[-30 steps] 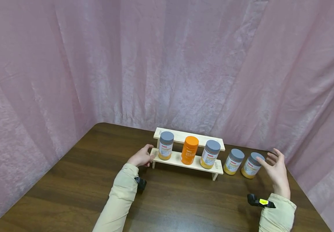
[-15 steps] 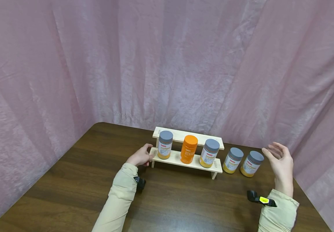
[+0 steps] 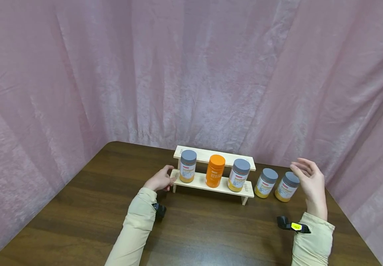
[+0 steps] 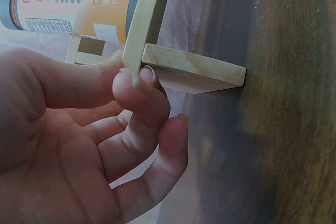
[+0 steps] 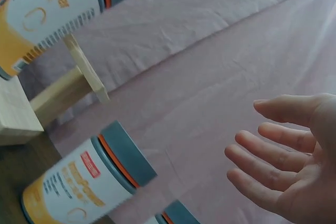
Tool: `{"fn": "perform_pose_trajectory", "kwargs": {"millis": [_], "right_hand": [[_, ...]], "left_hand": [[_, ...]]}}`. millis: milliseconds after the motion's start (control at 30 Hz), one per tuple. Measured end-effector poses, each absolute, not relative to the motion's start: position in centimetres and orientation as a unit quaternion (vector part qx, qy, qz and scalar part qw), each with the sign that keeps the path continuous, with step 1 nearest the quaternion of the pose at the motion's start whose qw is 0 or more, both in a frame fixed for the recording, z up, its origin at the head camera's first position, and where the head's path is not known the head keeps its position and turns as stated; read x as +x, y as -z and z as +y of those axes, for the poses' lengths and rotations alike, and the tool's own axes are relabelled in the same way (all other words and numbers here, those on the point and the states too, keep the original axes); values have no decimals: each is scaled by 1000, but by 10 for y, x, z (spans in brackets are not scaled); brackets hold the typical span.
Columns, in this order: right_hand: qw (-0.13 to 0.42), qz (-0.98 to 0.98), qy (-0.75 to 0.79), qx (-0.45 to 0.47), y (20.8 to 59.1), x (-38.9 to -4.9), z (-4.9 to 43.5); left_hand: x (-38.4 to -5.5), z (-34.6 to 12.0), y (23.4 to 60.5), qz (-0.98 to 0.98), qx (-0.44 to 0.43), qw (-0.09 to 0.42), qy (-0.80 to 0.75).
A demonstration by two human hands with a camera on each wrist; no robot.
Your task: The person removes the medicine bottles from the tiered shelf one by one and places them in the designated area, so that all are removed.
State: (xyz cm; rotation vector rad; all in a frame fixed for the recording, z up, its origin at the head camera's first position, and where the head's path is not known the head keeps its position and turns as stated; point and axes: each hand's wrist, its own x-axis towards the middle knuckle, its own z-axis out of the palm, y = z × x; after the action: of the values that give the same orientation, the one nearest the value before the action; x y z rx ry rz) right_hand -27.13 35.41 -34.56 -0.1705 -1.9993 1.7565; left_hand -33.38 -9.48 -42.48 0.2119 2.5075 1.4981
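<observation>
My left hand [image 3: 160, 179] pinches the left end of the lower board of a two-tier wooden rack [image 3: 199, 181], thumb on top and fingertips beneath, as the left wrist view shows. On that board stand a grey-lidded supplement jar [image 3: 187, 167] at the left, an orange jar [image 3: 215, 171] in the middle and another grey-lidded jar [image 3: 239, 175] at the right. My right hand [image 3: 312, 183] hovers holding nothing, fingers loosely extended, beside the outermost of two grey-lidded jars on the table. These are the nearer-to-rack jar [image 3: 266, 183] and the outer jar [image 3: 287, 187].
The rack's upper board [image 3: 204, 154] runs behind the jars and bears nothing. A dark brown wooden table [image 3: 211, 229] lies under everything. Pink curtains [image 3: 191, 74] hang close behind its far edge and along both sides.
My right hand drew away from the outer jar's lid to the right, then came back somewhat left, above and beside it. The left hand keeps its grip on the rack.
</observation>
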Motion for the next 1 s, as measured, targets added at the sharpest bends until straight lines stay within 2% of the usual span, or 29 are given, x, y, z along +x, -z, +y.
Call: {"fn": "perform_pose_trajectory", "kwargs": {"millis": [367,667,1000], "right_hand": [[216,-757,-616,36,347,-280,329],[212,-837,-504,28,345,-281,311],[182,-841,-506,64,346,-285,294]], "left_hand": [[-333,-95,425,851,71,105,-509],[-335,-95,425,850,73,106,-511],[-338,-95,428,848,68,109,-515]]}}
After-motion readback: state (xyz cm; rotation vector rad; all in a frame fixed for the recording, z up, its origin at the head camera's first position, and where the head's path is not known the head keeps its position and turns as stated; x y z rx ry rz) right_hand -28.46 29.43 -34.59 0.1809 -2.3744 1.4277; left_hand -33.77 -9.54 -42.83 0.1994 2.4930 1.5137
